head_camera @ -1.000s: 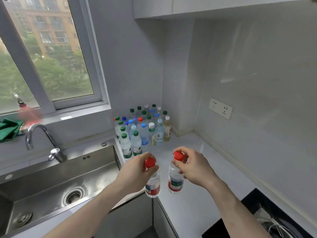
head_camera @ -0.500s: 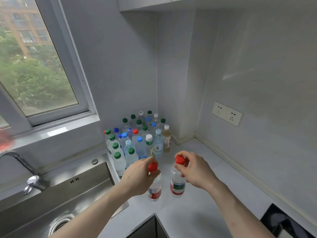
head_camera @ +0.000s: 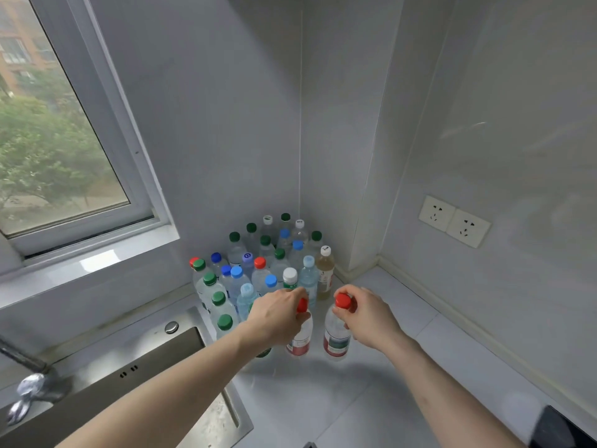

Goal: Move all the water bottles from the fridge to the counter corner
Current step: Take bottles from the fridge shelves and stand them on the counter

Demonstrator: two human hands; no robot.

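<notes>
Two clear water bottles with red caps and red labels stand upright side by side on the white counter (head_camera: 371, 392). My left hand (head_camera: 277, 318) grips the left red-capped bottle (head_camera: 300, 341) by its cap and neck. My right hand (head_camera: 368, 313) grips the right red-capped bottle (head_camera: 337, 337) at its cap. Both bottle bases rest on or just above the counter; which, I cannot tell. Directly behind them, a cluster of several bottles (head_camera: 265, 270) with green, blue, red and white caps fills the counter corner against the walls.
A steel sink (head_camera: 155, 376) lies to the left, with a tap (head_camera: 29, 383) at the far left. A window (head_camera: 61, 150) sits above it. A double wall socket (head_camera: 454, 220) is on the right wall. A black object (head_camera: 562, 430) shows at the lower right edge.
Both hands have carried the two red-capped bottles forward and down toward the corner cluster. The view has shifted right and closer, so the sink and tap have slid toward the left edge.
</notes>
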